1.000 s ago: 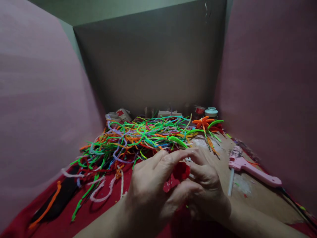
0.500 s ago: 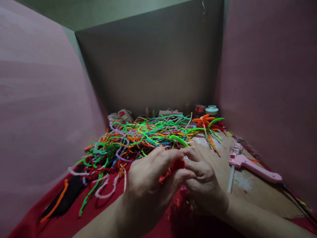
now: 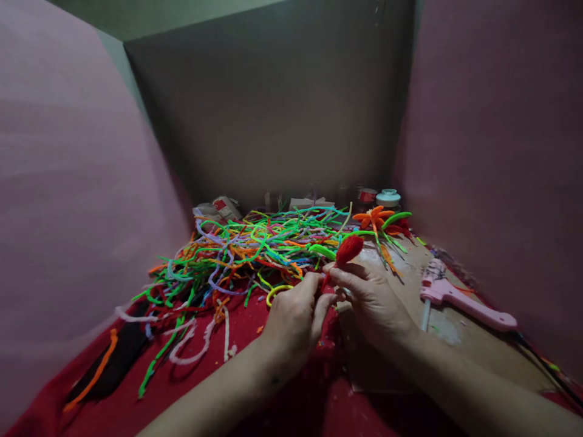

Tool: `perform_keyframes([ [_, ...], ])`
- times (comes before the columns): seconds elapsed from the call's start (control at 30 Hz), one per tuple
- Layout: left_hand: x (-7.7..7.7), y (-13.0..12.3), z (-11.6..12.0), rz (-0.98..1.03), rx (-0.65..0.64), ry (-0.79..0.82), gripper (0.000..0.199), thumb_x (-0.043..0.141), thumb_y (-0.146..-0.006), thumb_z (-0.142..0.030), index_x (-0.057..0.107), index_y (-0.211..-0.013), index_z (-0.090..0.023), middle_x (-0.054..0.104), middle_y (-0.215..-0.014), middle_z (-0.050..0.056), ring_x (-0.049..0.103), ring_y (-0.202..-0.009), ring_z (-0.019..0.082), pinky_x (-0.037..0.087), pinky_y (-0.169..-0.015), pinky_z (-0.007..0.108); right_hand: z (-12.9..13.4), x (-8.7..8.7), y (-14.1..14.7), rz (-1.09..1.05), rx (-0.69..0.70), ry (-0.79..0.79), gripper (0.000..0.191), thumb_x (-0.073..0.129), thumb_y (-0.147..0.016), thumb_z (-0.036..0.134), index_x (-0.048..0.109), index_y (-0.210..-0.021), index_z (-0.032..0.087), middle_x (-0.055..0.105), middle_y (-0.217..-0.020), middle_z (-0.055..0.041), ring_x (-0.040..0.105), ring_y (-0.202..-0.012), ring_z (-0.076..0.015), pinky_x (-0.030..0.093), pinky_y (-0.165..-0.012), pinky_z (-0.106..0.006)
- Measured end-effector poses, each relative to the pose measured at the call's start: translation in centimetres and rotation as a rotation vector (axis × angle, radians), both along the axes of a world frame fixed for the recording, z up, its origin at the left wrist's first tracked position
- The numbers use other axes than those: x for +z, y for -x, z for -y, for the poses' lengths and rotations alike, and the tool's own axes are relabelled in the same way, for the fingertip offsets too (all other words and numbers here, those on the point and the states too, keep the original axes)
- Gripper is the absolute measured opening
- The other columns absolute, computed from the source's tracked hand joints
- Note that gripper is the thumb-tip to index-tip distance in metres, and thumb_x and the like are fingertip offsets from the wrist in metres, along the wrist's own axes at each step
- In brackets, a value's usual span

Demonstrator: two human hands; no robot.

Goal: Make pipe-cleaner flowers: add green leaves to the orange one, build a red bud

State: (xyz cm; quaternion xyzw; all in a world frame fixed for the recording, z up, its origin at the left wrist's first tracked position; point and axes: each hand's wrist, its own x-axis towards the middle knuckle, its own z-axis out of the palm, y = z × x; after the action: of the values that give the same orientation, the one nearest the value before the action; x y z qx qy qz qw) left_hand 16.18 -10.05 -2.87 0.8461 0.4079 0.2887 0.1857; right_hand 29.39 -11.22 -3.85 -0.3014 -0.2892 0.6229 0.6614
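Note:
A fuzzy red petal-shaped piece (image 3: 350,249) rises above my fingertips, its narrow lower end pinched between both hands. My left hand (image 3: 294,312) is closed on the lower part of it, thumb and forefinger together. My right hand (image 3: 371,297) grips it from the other side, just below the wide red part. A small pale object shows at the right fingers, too small to name. Beyond the hands lies a tangled heap of colourful pipe cleaners (image 3: 255,243).
A pink glue gun (image 3: 469,303) lies on a brown board (image 3: 483,358) at the right. An orange flower (image 3: 376,220) with green leaves sits behind it. A black object (image 3: 109,370) lies at the left on red cloth (image 3: 182,400). A teal-lidded jar (image 3: 388,198) stands behind.
The hands have moved slightly apart and turned. The red piece, mostly hidden inside them before, now stands up in view above the fingers. The camera view has shifted a little.

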Motion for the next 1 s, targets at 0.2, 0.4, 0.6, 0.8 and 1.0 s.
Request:
perform_keyframes([
  [0.2,-0.6,0.1,-1.2,-0.127,-0.059,-0.267,0.022,0.037,-0.092,-0.027,0.056,-0.089,-0.018,0.064,-0.079,0.006,0.06,-0.069,0.015,0.041,-0.063,0.024,-0.2,0.1,0.1,0.049,-0.058,-0.044,0.008,0.073,-0.067,0.023,0.069,-0.07,0.017,0.066,-0.068,0.0011,0.056,-0.063,-0.0128,0.042,-0.062,-0.027],
  [0.4,-1.1,0.0,-2.2,0.085,-0.097,-0.056,0.021,0.04,-0.09,-0.024,0.059,-0.082,-0.018,0.055,-0.068,0.0,0.046,-0.059,0.01,0.034,-0.058,0.022,-0.5,-0.3,0.3,0.119,-0.13,-0.038,0.008,0.075,-0.064,0.023,0.069,-0.067,0.018,0.064,-0.064,0.0027,0.053,-0.063,-0.0126,0.043,-0.065,-0.027],
  [0.6,-0.8,-0.5,-2.1,0.574,-0.127,0.655,0.024,0.053,-0.082,-0.034,0.053,-0.068,-0.016,0.035,-0.051,-0.006,0.026,-0.044,0.005,0.021,-0.042,0.018,-1.0,-1.6,0.2,0.06,-0.006,-0.083,0.011,0.075,-0.066,0.024,0.071,-0.076,0.019,0.067,-0.076,0.0004,0.057,-0.072,-0.013,0.043,-0.071,-0.027],
  [0.8,-0.9,0.0,-2.3,0.759,-0.193,0.96,0.027,0.062,-0.077,-0.039,0.051,-0.069,-0.015,0.037,-0.046,-0.008,0.022,-0.036,0.002,0.015,-0.037,0.016,-0.9,-1.4,-0.1,0.139,0.066,-0.087,0.012,0.071,-0.068,0.025,0.071,-0.079,0.02,0.065,-0.07,0.0012,0.054,-0.066,-0.0129,0.042,-0.066,-0.028],
  [1.0,-1.9,0.2,-2.8,0.868,-0.32,1.142,0.023,0.058,-0.082,-0.035,0.05,-0.072,-0.016,0.036,-0.046,-0.009,0.019,-0.034,0.001,0.017,-0.034,0.014,-1.3,-1.3,-0.2,0.169,0.088,-0.053,0.008,0.07,-0.067,0.025,0.068,-0.071,0.017,0.057,-0.058,0.0032,0.046,-0.054,-0.0096,0.037,-0.056,-0.025],
])
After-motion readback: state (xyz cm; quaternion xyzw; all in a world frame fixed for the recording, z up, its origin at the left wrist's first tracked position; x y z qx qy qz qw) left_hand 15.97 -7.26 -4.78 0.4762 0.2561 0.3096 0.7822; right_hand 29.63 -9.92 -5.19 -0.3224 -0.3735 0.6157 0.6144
